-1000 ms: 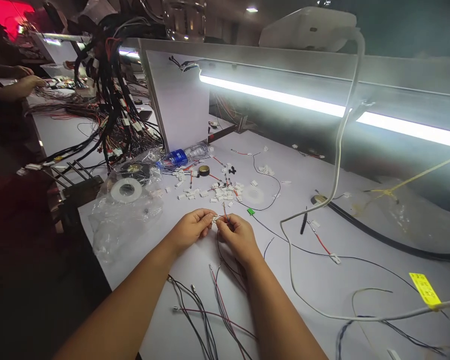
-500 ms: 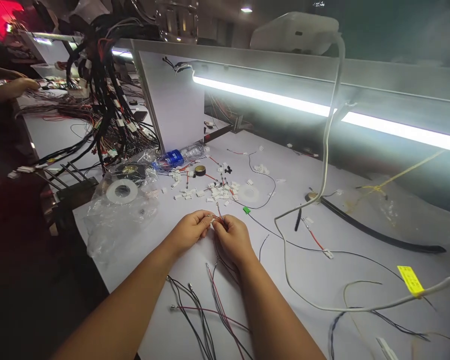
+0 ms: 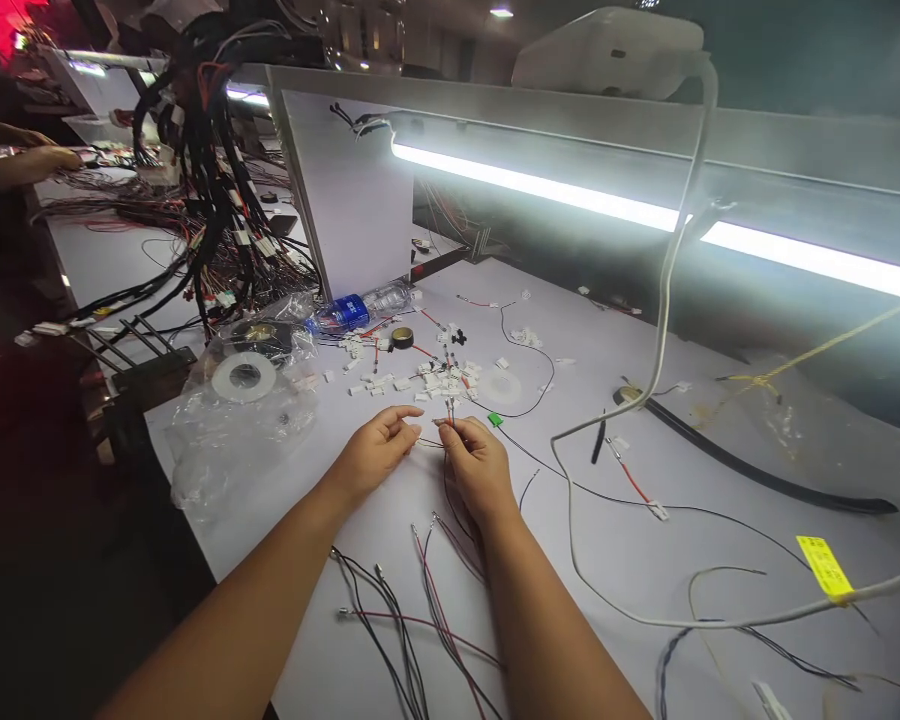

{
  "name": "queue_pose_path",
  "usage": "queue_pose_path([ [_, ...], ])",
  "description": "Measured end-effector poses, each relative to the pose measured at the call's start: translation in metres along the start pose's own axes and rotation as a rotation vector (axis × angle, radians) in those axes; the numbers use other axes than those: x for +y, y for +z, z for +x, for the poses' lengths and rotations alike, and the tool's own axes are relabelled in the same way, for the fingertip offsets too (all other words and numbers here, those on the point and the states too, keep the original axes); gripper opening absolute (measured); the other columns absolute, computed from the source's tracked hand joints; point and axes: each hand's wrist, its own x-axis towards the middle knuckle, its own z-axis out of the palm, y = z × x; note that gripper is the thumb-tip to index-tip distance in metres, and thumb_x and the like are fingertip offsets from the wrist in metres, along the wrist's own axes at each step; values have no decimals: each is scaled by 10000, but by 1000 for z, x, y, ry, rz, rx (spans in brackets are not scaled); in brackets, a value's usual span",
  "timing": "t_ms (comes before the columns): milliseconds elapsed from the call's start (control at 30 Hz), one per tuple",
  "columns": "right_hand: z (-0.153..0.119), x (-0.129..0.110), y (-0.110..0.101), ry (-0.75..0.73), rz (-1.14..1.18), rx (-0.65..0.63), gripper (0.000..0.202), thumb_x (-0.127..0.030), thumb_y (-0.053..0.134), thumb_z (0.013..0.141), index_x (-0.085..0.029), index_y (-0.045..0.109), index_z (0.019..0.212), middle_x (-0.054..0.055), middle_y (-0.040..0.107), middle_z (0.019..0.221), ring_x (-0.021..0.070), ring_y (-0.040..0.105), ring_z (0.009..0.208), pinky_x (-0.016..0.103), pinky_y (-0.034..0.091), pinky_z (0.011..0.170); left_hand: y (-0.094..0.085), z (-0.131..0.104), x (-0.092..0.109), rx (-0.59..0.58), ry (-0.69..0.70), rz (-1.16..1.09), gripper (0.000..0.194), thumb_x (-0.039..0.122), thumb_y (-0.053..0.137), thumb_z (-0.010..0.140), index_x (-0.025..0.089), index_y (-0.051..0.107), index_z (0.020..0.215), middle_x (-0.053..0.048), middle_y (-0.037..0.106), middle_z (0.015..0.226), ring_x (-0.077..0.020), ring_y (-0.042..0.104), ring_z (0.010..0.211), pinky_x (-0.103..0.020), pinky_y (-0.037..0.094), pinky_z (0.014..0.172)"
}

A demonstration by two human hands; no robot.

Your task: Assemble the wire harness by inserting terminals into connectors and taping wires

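Note:
My left hand (image 3: 375,452) pinches the end of a thin wire (image 3: 430,443) at its thumb tip, with the index finger raised off it. The wire runs across a small gap to my right hand (image 3: 478,462). That hand is closed on several thin wires, whose metal terminals (image 3: 451,408) stick out past the thumb and fingers. Dark lengths of these wires hang down below the right palm. On the table in front of my forearms lie loose black and red wires (image 3: 439,600) with crimped ends. Just beyond my hands is a scatter of white connector housings (image 3: 442,380).
A plastic bag (image 3: 217,440) with a white ring spool (image 3: 244,377) and a bottle (image 3: 349,313) lie left. To the right are a green connector (image 3: 495,420), a white cable (image 3: 570,520) and black tubing (image 3: 765,480). A lamp (image 3: 570,185) spans the back. Another person's hand (image 3: 49,160) is far left.
My hands have moved apart; they were together half a second ago. The left index finger has lifted, and a wire now shows stretched between the hands. The view has shifted slightly.

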Motion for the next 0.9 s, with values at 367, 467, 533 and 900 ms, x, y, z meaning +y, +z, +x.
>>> queue_pose_path([
  [367, 0, 6, 0, -61, -118, -8, 209, -269, 533, 899, -243, 732, 957, -4, 547, 704, 160, 540, 714, 268, 395, 664, 1, -8, 3, -25, 199, 290, 303, 428, 529, 880, 228, 606, 1094, -5, 608, 861, -159, 549, 785, -273, 434, 720],
  [467, 0, 4, 1, -64, -108, -5, 204, -266, 561, 881, -244, 718, 1008, -12, 545, 709, 155, 533, 710, 268, 398, 672, 0, -6, 2, -14, 238, 317, 222, 402, 525, 891, 226, 629, 978, -7, 622, 928, -168, 550, 883, -274, 416, 796],
  [533, 0, 1, 1, -65, -82, 2, 180, -274, 602, 853, -241, 714, 990, -18, 546, 714, 151, 521, 699, 266, 396, 668, -1, -5, 1, -10, 201, 293, 206, 396, 530, 891, 227, 624, 962, 3, 616, 885, -155, 550, 839, -262, 414, 763],
  [900, -1, -3, -1, 127, 222, 16, 143, -320, 622, 798, -183, 664, 800, -4, 629, 720, 148, 547, 650, 253, 436, 620, 8, -4, 4, -169, -130, -388, 197, 367, 582, 870, 180, 562, 929, 25, 521, 737, -63, 451, 537, -196, 316, 498],
])
